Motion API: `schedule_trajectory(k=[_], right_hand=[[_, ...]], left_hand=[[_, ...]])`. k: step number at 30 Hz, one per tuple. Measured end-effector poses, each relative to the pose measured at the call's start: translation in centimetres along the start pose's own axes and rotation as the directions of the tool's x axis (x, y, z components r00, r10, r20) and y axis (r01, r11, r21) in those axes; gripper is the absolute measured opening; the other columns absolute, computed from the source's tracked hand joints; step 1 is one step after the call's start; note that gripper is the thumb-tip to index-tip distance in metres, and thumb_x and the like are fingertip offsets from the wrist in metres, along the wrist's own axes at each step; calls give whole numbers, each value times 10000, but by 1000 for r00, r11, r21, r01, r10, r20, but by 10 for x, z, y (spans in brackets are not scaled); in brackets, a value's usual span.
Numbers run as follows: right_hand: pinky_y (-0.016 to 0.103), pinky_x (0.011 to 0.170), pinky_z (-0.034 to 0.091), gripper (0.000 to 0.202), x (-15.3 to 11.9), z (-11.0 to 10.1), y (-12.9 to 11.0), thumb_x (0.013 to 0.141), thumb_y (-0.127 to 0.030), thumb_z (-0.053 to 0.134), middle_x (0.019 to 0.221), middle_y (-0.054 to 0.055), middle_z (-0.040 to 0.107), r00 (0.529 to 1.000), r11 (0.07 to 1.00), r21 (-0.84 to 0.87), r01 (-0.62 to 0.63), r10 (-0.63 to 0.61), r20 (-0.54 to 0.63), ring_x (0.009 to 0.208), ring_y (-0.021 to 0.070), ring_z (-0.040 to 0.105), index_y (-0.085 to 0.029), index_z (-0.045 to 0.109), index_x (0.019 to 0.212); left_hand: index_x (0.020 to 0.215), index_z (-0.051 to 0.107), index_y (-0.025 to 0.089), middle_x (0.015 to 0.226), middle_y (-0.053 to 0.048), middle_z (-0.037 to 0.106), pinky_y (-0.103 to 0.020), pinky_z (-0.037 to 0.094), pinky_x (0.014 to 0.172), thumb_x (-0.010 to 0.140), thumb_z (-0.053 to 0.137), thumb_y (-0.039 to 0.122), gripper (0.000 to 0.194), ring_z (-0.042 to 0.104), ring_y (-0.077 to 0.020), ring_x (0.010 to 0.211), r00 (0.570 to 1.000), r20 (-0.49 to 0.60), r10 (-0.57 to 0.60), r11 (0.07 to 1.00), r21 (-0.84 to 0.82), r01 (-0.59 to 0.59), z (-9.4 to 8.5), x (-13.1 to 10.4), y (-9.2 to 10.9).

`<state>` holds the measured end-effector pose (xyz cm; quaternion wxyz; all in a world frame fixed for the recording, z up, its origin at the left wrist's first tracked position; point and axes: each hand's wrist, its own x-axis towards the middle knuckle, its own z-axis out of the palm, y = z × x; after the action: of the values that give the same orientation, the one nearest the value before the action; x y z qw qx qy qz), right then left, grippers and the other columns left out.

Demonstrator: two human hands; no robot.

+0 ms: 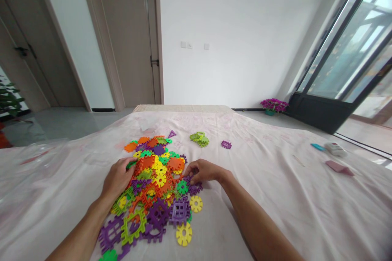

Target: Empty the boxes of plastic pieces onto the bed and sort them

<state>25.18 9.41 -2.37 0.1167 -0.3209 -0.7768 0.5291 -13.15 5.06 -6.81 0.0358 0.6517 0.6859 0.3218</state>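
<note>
A heap of plastic interlocking building pieces (159, 168) lies on the cloth in front of me, in orange, yellow, green and purple. My left hand (119, 176) rests at the heap's left side, with its index finger and thumb apart and a bit of green between them. Its other fingers are partly hidden. At the right side, my right hand (202, 171) has bent, drawn-in fingers touching the pieces. What lies between its fingertips is hidden. Near it are a green gear-shaped piece (182, 187), a purple window-frame square (179, 211) and a yellow gear-shaped piece (196, 204).
Beyond the heap lie lime-green pieces (199, 139) and a single purple piece (226, 144). A pale cloth (269, 195) covers the table. Clear plastic packaging (33, 159) is at left. A white object (335, 149) and a pink object (339, 168) lie far right.
</note>
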Motion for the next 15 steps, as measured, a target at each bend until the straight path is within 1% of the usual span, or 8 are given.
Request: schedule_trajectory(k=[3,5,7,9,10,12,14,15], right_hand=[[209,638,441,368,-1,-2,-3,684,-281,782,808,-8,711,998,998,51,22,-19,-59,679,108,577,-170,769,1035],[220,635,440,281,-4,-6,-3,737,-304,720,785,0,707,982,996,79,41,-26,-187,658,110,570,-154,761,971],[219,583,411,240,-7,-12,1,759,-338,684,701,-7,668,926,993,112,29,15,-376,591,101,528,-144,738,887],[218,520,361,262,-12,-21,9,758,-383,672,618,-25,607,816,989,148,0,85,-572,521,91,461,-143,711,857],[220,495,335,287,-15,-26,15,756,-410,667,584,-33,575,740,987,160,-18,120,-662,496,91,432,-143,702,854],[231,473,316,342,-21,-38,29,747,-463,655,549,-34,538,561,985,166,-49,165,-812,481,104,420,-139,695,849],[248,482,344,389,-29,-51,43,742,-498,642,562,-14,552,393,989,137,-62,150,-907,508,133,462,-132,701,861],[258,499,372,424,-33,-57,49,753,-512,627,586,3,574,335,991,128,-46,136,-932,532,149,492,-124,705,906]], left_hand=[[1158,692,209,1242,-86,683,-393,450,1045,897,445,428,421,610,-268,1179,1000,1,12,1000,1,-12,0,0,-1],[1160,691,215,1245,-79,684,-385,453,1042,897,448,431,419,611,-264,1181,1000,3,14,1000,2,-14,0,0,-1],[1156,692,219,1244,-75,686,-383,457,1038,899,449,435,414,613,-262,1179,1000,7,9,1000,1,-9,0,0,0],[1145,692,218,1234,-78,692,-386,461,1034,901,448,439,410,618,-263,1168,1000,6,7,1000,-1,-7,-1,0,1],[1139,692,218,1228,-79,694,-387,462,1033,900,449,440,407,622,-263,1162,1000,5,6,1000,0,-6,-1,0,1],[1129,692,220,1224,-79,696,-382,461,1035,895,450,440,402,626,-261,1159,1000,1,5,1000,5,-6,-1,0,1],[1129,692,219,1229,-80,692,-379,457,1041,892,445,437,406,626,-259,1163,1000,3,6,1000,8,-6,-1,0,0],[1130,693,217,1232,-82,690,-379,456,1044,891,442,437,410,625,-259,1164,1000,6,6,1000,8,-7,-1,0,0]])
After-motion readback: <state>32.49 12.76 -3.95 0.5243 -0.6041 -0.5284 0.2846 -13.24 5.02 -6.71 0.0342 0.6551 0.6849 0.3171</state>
